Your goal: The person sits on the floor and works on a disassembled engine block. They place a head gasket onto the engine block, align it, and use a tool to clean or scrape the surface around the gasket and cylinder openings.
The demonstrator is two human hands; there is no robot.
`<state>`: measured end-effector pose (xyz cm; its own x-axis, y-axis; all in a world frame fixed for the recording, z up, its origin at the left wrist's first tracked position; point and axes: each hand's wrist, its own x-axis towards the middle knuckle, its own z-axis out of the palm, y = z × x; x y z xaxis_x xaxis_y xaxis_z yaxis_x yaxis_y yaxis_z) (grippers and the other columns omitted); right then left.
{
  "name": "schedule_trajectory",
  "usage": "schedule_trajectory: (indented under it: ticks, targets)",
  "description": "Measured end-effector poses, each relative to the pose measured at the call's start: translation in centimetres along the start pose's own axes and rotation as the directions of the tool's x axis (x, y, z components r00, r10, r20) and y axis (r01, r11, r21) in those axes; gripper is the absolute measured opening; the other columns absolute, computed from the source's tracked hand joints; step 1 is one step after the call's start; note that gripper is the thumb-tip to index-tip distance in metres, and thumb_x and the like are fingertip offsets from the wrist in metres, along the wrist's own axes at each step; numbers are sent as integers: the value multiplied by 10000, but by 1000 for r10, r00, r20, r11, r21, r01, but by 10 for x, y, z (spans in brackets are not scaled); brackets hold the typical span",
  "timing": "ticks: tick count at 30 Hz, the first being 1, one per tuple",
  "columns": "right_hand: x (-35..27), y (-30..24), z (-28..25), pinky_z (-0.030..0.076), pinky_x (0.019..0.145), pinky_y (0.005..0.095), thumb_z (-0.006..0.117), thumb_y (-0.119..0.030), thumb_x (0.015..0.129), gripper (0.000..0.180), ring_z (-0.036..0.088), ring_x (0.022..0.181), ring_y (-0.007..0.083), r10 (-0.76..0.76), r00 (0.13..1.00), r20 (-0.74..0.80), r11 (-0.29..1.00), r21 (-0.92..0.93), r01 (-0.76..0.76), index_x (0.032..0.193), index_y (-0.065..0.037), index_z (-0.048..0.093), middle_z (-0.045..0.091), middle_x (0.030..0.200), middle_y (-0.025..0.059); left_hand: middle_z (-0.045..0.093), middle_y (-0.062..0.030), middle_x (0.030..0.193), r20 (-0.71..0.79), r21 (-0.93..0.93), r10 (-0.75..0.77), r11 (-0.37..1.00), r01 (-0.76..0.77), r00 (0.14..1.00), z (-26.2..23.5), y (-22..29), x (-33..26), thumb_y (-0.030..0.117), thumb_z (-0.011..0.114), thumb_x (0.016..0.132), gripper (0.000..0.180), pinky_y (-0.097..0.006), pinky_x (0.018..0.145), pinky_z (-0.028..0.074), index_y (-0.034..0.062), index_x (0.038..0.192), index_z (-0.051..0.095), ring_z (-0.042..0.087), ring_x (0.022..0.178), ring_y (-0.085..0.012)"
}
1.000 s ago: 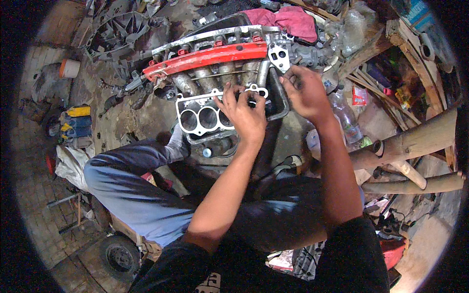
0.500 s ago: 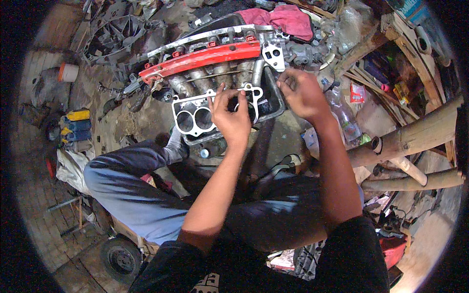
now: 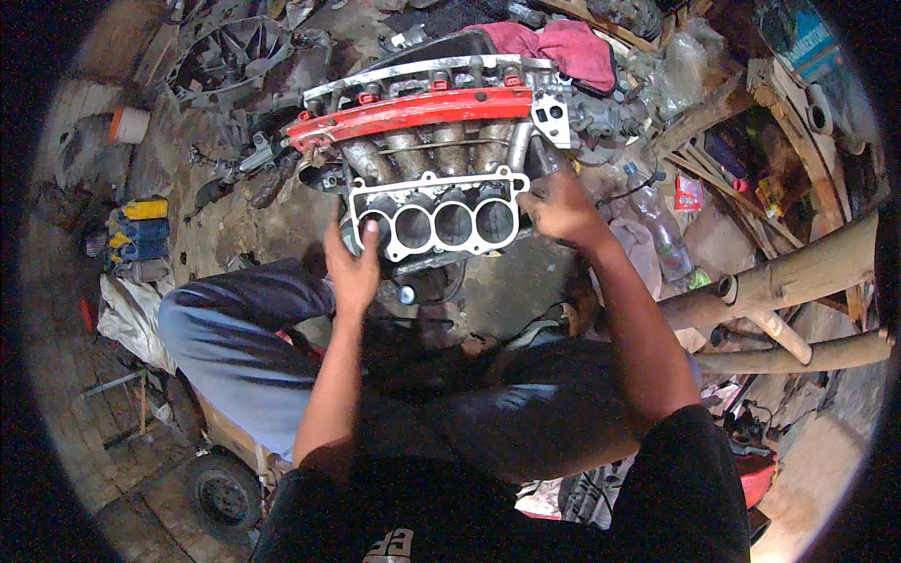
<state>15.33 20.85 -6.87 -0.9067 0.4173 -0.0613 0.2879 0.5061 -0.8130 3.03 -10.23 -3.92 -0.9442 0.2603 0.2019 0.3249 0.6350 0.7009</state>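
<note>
I am gripping with my left hand (image 3: 352,267) the left end of the pale cast-metal flange with four round ports (image 3: 439,218), fingers curling up over its edge beside the first port. My right hand (image 3: 561,208) is closing around the flange's right end, thumb and fingers wrapping the corner by the fourth port. The flange is the near face of a grimy intake manifold with four metal runner tubes and a red rail across the top (image 3: 413,113), which is sitting in front of my knees on the oily workshop floor (image 3: 244,225), tilting its ports up toward me.

I am judging this casting to be heavy and wholly rigid, so it will not flex, but its weight is hanging well beyond the flange. The greasy film could make it slide in my palms, and the flange edges look thin and hard. Holding both ends of the flange, or hooking fingers under the outer runners, seems the surest hold. A crumpled pink rag (image 3: 572,45) is lying just behind the manifold.
</note>
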Motion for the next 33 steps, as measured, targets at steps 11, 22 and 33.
schedule_trajectory:
  ticks: [11,22,33]
  targets:
    - [3,-3,23,599,530,382,629,-121,989,263,731,672,276,120,974,190,881,432,-193,1165,68,580,715,884,197,712,-206,838,-157,-103,-177,982,162,972,19,-19,12,210,564,1046,339,-390,698,498,-73,1193,678,627,713,-210]
    - [34,-38,-36,536,921,458,692,-60,737,297,658,1008,412,-27,926,377,844,-488,222,1032,-22,708,709,1027,235,688,-206,739,-234,-57,-128,991,117,964,23,-24,30,203,629,1008,301,-377,550,442,35,1244,712,512,531,-149]
    - [19,-21,23,547,949,537,624,-123,791,205,714,993,421,-69,719,691,661,-509,552,911,-13,750,748,998,203,738,-262,931,-251,-63,-215,977,205,944,25,-24,27,162,657,965,312,-379,688,533,61,1253,721,689,678,-238]
